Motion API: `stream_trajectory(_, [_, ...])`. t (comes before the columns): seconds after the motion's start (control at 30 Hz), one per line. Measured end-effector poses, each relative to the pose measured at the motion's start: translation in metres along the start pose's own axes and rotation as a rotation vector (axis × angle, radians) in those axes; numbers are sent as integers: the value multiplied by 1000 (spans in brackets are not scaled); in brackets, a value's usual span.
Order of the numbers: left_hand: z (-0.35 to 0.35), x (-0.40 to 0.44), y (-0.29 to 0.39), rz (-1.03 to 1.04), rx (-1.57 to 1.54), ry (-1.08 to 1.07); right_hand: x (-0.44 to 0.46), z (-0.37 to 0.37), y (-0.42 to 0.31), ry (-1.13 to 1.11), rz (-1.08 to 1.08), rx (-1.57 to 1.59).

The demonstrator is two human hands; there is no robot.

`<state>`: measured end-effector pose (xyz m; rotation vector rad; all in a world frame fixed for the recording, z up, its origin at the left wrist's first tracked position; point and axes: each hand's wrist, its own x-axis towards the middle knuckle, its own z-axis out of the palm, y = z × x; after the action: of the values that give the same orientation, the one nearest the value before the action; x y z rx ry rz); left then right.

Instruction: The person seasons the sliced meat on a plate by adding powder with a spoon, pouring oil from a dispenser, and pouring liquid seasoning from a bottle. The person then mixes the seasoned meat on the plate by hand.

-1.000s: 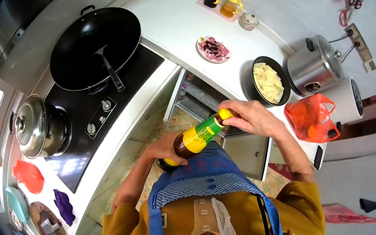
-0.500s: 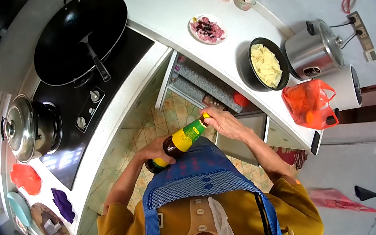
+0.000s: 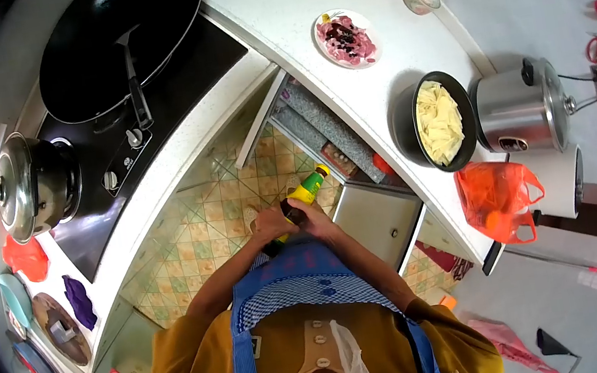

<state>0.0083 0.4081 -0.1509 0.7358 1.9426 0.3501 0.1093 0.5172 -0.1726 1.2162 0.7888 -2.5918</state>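
A dark sauce bottle (image 3: pixel 308 187) with a yellow and green label and a yellow cap is tilted in front of my apron, its neck pointing up and to the right. My left hand (image 3: pixel 271 225) is wrapped around the lower part. Just beside it, my right hand (image 3: pixel 312 219) grips the middle of the bottle, with the cap uncovered. Beyond the bottle, a cabinet under the counter stands open, showing grey-lined shelves (image 3: pixel 324 125) and a lowered or swung-out door (image 3: pixel 380 224). My fingers hide part of the label.
On the right counter are a plate of sliced meat (image 3: pixel 347 38), a black pot of pale yellow sheets (image 3: pixel 440 123), a steel cooker (image 3: pixel 522 107) and a red plastic bag (image 3: pixel 497 195). To the left, a wok (image 3: pixel 87 60) with a spatula (image 3: pixel 134 80) and a lidded pot (image 3: pixel 24 185) sit on the stove.
My right hand has left the bottle's cap and moved down to its middle, next to my left hand. The bottle has shifted slightly right, and the view has turned and moved.
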Motion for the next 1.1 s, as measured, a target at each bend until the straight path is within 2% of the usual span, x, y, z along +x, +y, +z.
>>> stream_trajectory(0.07, [9,13,9,-88,27,-72,10,-17,-10,48,-65,1])
stream_trajectory(0.13, [18,18,19,31,95,271,13,-26,-43,110,-74,-100])
stream_trajectory(0.17, [14,21,20,12,95,263,17,-32,-61,174,-95,-204])
stream_trajectory(0.23, [-21,11,34,311,-265,441,71,-99,-68,273,-345,-385])
stream_trajectory(0.27, [-35,4,41,271,-291,545,79,-109,-83,414,-481,-445])
stream_trajectory(0.3, [-53,-4,46,252,-286,540,87,-118,-100,557,-617,-505])
stream_trajectory(0.37, [-89,-12,50,259,-281,783,102,-149,-134,781,-372,-726])
stream_trajectory(0.4, [-98,-13,51,200,-196,874,111,-163,-144,874,-274,-807])
stream_trajectory(0.47, [-105,-5,42,108,-35,976,127,-187,-155,975,-236,-885])
stream_trajectory(0.5, [-103,2,33,97,-28,970,138,-196,-159,1009,-226,-910])
stream_trajectory(0.57, [-98,16,16,-2,27,824,155,-208,-163,1057,-219,-935])
stream_trajectory(0.7, [-106,24,14,-42,-34,737,176,-225,-157,1093,-210,-944])
stream_trajectory(0.77, [-113,23,20,-7,-9,792,183,-231,-152,1103,-216,-941])
stream_trajectory(0.87, [-126,16,39,-156,-339,580,189,-238,-145,1100,-219,-942])
stream_trajectory(0.97, [-110,22,26,-19,-549,442,189,-243,-141,1103,-234,-943])
stream_trajectory(1.03, [-109,28,41,-92,-923,185,185,-246,-138,1096,-251,-948])
stream_trajectory(1.07, [-107,38,50,-11,-1016,82,184,-245,-138,1093,-257,-951])
stream_trajectory(1.1, [-105,41,62,-52,-1016,10,181,-244,-137,1085,-269,-948])
